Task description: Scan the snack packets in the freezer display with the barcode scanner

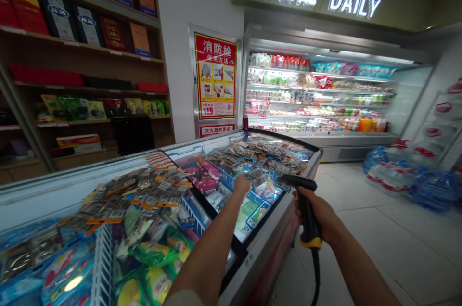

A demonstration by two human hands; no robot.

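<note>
Left forearm (212,234) across freezer (269,230), left hand (241,183) hold unclear, right hand (321,210) gripping scanner (306,210), sachets (260,156) heaped beyond, bottled water (393,176) rightward

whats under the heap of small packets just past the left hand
Around the near edge of the packet heap, pink bags and a blue basket show inside the display freezer. Whatever lies directly beneath the heap is covered, and the left hand hides a bit more.

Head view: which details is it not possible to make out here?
All in the head view:
Left hand: too blurred to tell whether it holds anything.
Barcode scanner: its cable is cut off by the bottom edge.
DAILY sign: upper characters cut off by the top edge.
Brown-and-orange packets: print too small.
</note>
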